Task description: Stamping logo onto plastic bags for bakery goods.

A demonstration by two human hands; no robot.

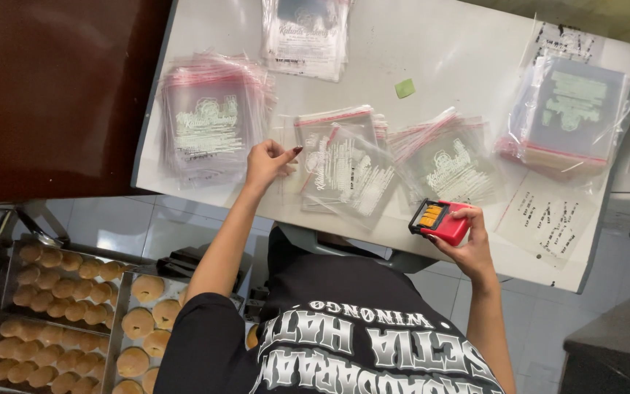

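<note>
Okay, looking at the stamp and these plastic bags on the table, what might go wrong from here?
The red stamper sits face up in the right hand, so ink may get on the fingers. The left hand pinches one clear bag from overlapping, slippery piles near the table edge; two may lift together, or some slide off.
</note>
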